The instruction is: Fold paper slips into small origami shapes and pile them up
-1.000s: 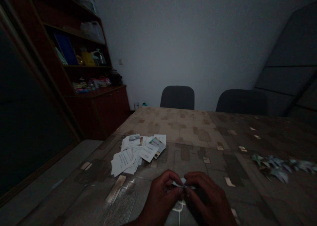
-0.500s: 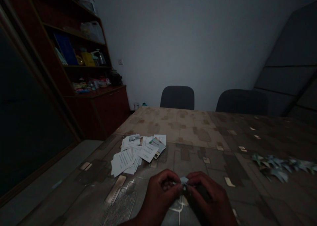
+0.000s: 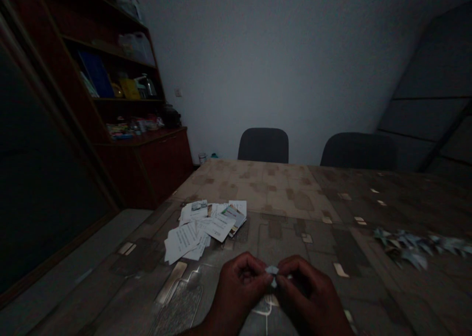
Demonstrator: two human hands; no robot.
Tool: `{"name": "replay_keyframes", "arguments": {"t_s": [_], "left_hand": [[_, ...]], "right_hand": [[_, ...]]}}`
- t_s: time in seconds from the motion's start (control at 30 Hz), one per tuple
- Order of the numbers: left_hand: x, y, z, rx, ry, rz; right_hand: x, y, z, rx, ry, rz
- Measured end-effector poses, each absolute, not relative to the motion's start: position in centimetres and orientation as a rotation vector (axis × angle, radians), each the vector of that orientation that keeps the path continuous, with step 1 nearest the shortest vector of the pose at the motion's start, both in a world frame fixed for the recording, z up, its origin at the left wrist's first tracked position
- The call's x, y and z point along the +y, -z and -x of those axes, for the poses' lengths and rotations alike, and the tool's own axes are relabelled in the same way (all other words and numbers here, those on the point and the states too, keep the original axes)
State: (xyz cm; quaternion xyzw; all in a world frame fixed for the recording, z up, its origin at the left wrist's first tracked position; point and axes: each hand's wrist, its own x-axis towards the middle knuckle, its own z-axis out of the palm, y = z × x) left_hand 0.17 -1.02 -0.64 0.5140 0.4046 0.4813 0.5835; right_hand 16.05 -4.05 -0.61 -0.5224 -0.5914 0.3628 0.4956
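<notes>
A small piece of folded paper (image 3: 272, 270), pale and bluish, is pinched between both my hands above the near part of the table. My left hand (image 3: 241, 286) grips its left side between thumb and forefinger. On its right side, the thumb and fingertips of my right hand (image 3: 309, 289) close on it. The fingertips cover much of the paper, so its full shape is hidden. Ahead and to the left lies a loose pile of printed paper sheets (image 3: 182, 238). Several folded paper pieces (image 3: 413, 247) lie in a cluster at the far right.
The table (image 3: 254, 179) has a patterned cover. Two dark chairs (image 3: 263, 145) stand behind it, against the pale wall. A wooden cabinet (image 3: 162, 164) with filled shelves stands at the left, a blue folder (image 3: 96, 75) among its contents.
My hands stay in nearly the same place, still pinching the paper. Slightly more of the paper shows between the fingertips. The pile and the cluster have not moved.
</notes>
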Motion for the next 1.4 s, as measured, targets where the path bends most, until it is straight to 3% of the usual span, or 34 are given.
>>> {"name": "replay_keyframes", "arguments": {"t_s": [1.4], "left_hand": [[-0.9,1.3,0.4,0.865,-1.150,-1.179]], "right_hand": [[-3.8,0.1,-17.8,-1.757,-0.636,1.278]]}}
